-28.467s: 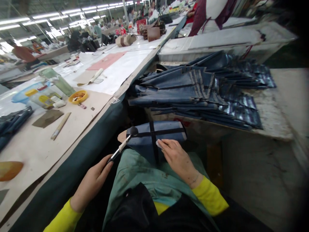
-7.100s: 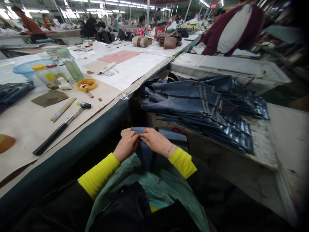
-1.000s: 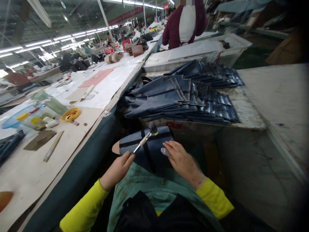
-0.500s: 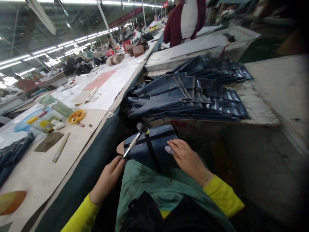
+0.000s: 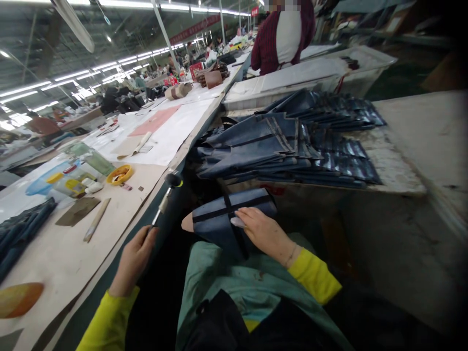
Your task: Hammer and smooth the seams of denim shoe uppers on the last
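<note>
My left hand (image 5: 133, 258) grips the handle of a small hammer (image 5: 166, 197), whose dark head is raised over the table's green edge, away to the left of the piece. My right hand (image 5: 261, 233) lies flat on a dark blue piece with black straps (image 5: 219, 219), which rests over a rounded wooden form on my lap. A pale thimble-like cover sits on one right fingertip. A green apron (image 5: 226, 282) covers my knees under the piece.
A stack of dark blue pieces (image 5: 285, 144) lies on the worn bench ahead. On the long table (image 5: 54, 243) to the left are a wooden stick (image 5: 95, 220), a yellow dish (image 5: 120, 174), bottles (image 5: 87, 163) and a blue bowl. A person in a dark red top (image 5: 283, 34) stands beyond.
The hammer has swung up and left off the blue piece, toward the table edge. My right hand has stayed pressed on the piece.
</note>
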Demonstrator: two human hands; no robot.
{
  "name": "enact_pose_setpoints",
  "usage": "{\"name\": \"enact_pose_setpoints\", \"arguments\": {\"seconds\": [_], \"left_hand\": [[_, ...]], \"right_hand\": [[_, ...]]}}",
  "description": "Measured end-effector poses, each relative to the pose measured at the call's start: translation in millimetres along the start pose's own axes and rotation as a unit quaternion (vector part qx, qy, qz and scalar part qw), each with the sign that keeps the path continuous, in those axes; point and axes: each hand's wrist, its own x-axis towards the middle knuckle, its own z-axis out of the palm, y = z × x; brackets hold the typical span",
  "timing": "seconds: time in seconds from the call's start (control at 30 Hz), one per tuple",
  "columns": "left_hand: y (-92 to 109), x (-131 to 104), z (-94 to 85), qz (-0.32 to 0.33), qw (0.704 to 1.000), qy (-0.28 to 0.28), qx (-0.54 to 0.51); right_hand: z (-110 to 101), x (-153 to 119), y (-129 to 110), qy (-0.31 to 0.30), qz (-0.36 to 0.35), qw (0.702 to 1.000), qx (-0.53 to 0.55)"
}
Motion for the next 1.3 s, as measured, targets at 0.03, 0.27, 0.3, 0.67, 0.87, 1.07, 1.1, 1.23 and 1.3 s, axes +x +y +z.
{"name": "enact_pose_setpoints", "arguments": {"seconds": [0.03, 0.27, 0.3, 0.67, 0.87, 1.07, 1.1, 1.23, 1.3], "left_hand": [[-13.5, 4.8, -14.4, -0.021, 0.998, 0.034, 0.050], [-135.6, 13.6, -89.7, -0.198, 0.941, 0.073, 0.264], [-152.3, 13.0, -94.6, -0.220, 0.931, 0.065, 0.283], [-60.9, 16.1, 4.7, 0.136, 0.975, 0.090, 0.148], [41.1, 13.3, 102.1, 0.291, 0.952, 0.030, 0.086], [37.5, 19.2, 109.0, 0.307, 0.940, 0.001, 0.148], [36.5, 18.1, 107.8, 0.302, 0.940, 0.001, 0.160], [36.3, 10.0, 107.4, 0.265, 0.943, 0.013, 0.202], [36.9, 8.7, 106.7, 0.262, 0.943, 0.014, 0.205]], "right_hand": [[2.8, 4.6, -2.8, -0.003, -0.007, 1.000, -0.001], [9.2, 20.8, -12.3, -0.040, -0.022, 0.999, -0.030], [8.0, 22.7, -13.5, -0.048, -0.023, 0.998, -0.036], [10.7, 34.0, -20.6, -0.074, -0.039, 0.993, -0.078], [7.4, 33.7, -21.2, -0.085, -0.031, 0.992, -0.084], [7.2, 38.3, -24.3, -0.087, -0.036, 0.992, -0.086], [7.9, 39.0, -25.1, -0.088, -0.036, 0.992, -0.086], [9.5, 40.4, -29.0, -0.100, -0.033, 0.989, -0.103], [9.5, 41.0, -30.7, -0.117, -0.038, 0.985, -0.117]]}}
